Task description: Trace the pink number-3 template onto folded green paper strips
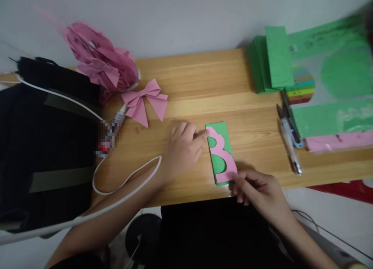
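A pink curved paper cutout (222, 154) lies on a narrow green paper rectangle (218, 166), its scalloped edge facing right. My right hand (258, 187) pinches the lower right corner of the pink cutout between thumb and fingers, at the green paper's edge. On the left, my left hand (186, 146) reaches its index fingertip to the top left corner of the cutout. Its thumb stands apart from the index finger, and the other fingers are loosely bent, with nothing in them.
A folded pink paper bow (145, 102) lies by a glue tube (112, 133), below a pink paper bundle (106, 59). Green folded papers (271, 61), thread snips (288, 121), a utility knife (291, 146) and a paper pack (344, 74) are right. A white cable (128, 189) crosses my left forearm; a black bag (52, 144) stands left.
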A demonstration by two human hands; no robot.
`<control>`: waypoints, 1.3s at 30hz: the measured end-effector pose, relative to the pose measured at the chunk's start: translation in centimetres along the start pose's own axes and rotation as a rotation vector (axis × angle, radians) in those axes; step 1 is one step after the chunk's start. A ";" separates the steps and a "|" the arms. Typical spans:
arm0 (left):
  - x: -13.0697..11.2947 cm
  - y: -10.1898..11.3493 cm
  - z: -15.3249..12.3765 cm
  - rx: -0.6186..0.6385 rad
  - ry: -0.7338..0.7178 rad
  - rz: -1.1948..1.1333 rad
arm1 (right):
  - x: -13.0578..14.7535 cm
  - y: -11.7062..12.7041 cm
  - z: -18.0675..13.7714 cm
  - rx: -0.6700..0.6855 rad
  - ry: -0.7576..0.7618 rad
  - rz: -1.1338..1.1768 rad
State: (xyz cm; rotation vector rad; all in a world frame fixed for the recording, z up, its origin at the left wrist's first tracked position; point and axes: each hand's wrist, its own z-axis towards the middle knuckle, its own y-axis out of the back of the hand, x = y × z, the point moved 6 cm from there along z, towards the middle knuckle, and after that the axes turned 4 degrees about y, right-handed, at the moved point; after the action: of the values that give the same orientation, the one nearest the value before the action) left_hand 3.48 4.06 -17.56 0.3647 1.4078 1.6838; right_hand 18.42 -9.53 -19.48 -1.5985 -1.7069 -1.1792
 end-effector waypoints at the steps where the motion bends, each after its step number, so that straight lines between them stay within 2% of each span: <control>1: 0.0 0.0 0.0 0.001 0.001 -0.005 | 0.0 0.0 0.0 0.003 -0.003 -0.003; 7: 0.1 0.1 0.1 0.006 0.009 -0.015 | 0.2 0.0 0.2 -0.004 -0.087 -0.005; 17: 0.1 0.0 0.1 0.045 0.022 -0.026 | 0.3 0.0 0.2 -0.009 -0.036 -0.081; 25: 0.1 0.0 0.1 0.055 0.014 -0.008 | 0.4 -0.1 0.3 -0.018 -0.049 -0.042; 29: 0.2 -0.1 0.2 0.069 0.036 0.002 | -0.2 0.2 0.0 -0.073 -0.060 -0.054; 32: 0.2 -0.2 0.2 0.071 0.051 -0.008 | 0.4 1.1 -0.5 -0.232 0.086 -0.159; 35: 0.3 -0.3 0.2 0.084 0.064 -0.015 | 2.7 1.6 -0.8 -0.371 0.421 -0.427; 37: 0.3 -0.4 0.2 0.091 0.069 -0.018 | 4.2 0.6 -0.7 -0.313 0.698 -0.624; 39: 0.3 -0.4 0.2 0.098 0.079 -0.026 | 4.6 -0.7 -0.2 -0.175 0.889 -0.755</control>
State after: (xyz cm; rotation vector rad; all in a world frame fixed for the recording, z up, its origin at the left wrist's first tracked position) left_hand 3.61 4.37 -17.98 0.3369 1.5510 1.6275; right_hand 16.93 -7.28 -15.65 -0.2823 -1.5830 -2.0224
